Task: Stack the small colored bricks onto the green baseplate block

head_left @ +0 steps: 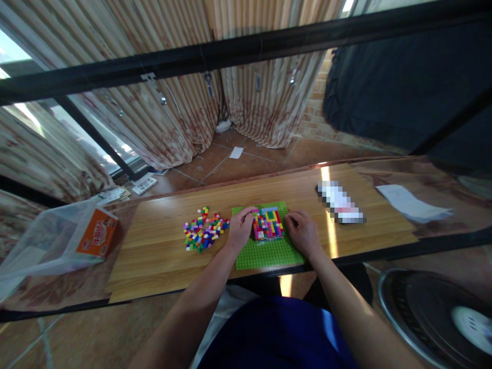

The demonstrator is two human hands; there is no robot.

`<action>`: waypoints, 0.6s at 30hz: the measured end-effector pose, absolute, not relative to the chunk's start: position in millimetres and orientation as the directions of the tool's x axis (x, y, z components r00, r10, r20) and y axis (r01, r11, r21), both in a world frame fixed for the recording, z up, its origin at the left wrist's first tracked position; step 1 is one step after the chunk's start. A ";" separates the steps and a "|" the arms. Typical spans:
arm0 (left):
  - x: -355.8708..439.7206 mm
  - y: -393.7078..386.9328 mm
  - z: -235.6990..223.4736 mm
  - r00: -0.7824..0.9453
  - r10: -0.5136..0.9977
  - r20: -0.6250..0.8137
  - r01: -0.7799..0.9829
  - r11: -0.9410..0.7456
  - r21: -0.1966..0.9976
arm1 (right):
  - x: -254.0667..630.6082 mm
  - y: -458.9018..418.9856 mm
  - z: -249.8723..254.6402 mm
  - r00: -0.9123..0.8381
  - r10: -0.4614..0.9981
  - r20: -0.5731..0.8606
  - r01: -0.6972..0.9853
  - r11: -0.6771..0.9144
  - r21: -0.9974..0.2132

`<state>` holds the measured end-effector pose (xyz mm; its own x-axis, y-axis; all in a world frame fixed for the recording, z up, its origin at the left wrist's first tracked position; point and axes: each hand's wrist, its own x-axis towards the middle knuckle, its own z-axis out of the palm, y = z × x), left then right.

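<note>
A green studded baseplate (269, 256) lies near the front edge of the wooden board, with a block of multicoloured toy bricks (269, 224) built up on its middle. My left hand (241, 228) is closed at the left side of this build, fingertips against its upper left corner by a pink brick; what they pinch, if anything, is hidden. Curled over the right edge of the baseplate, my right hand (303, 231) has its fingers closed, and no brick shows in it. Loose small bricks (205, 230) form a pile left of my left hand.
A phone-shaped, pixelated object (340, 202) lies right of the baseplate on the wooden board (161, 266). White paper (413, 204) sits further right. At far left stands a clear plastic bin (57, 241) with an orange label. A dark bar (238, 54) crosses beyond.
</note>
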<state>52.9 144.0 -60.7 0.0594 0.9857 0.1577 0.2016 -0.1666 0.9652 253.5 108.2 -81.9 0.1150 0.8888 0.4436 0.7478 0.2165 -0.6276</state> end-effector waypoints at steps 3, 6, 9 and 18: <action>52.9 142.6 -58.4 0.057 0.986 0.155 0.217 -0.164 0.962 | 253.8 108.3 -82.7 0.109 0.888 0.446 0.750 0.221 -0.624; 53.2 141.4 -55.9 0.055 0.986 0.158 0.213 -0.166 0.963 | 254.4 108.8 -84.1 0.112 0.886 0.449 0.757 0.217 -0.616; 53.6 140.1 -54.1 0.056 0.985 0.163 0.209 -0.171 0.963 | 254.9 109.1 -84.7 0.107 0.886 0.451 0.757 0.221 -0.615; 53.0 139.1 -55.2 0.072 0.982 0.177 0.233 -0.189 0.954 | 254.3 109.1 -83.9 0.112 0.883 0.455 0.755 0.222 -0.617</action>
<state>53.0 139.1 -55.2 0.0725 0.9816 0.1768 0.2330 -0.1890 0.9539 254.3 109.1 -83.9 0.1119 0.8835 0.4549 0.7547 0.2222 -0.6173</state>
